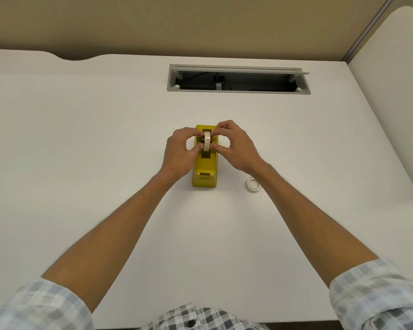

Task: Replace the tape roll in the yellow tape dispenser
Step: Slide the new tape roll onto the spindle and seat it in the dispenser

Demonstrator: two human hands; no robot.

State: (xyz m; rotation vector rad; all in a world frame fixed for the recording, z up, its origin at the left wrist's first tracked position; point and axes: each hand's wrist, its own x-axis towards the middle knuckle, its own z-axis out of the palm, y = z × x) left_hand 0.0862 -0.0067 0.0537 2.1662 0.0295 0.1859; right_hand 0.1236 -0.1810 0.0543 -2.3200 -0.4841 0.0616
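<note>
Office: white desk (pixel 81 139) w/ cable tray (pixel 239 79), partition (pixel 200 22).

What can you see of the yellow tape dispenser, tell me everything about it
The yellow tape dispenser is a glossy, plastic-looking block standing upright on the white desk, its long side running away from the person. A darker slot is cut in its top, and a small ridged part sits near its close end. A pale tape roll on a dark hub stands on edge over the slot, pinched by the left hand and right hand. Whether the roll is seated cannot be told.
</note>
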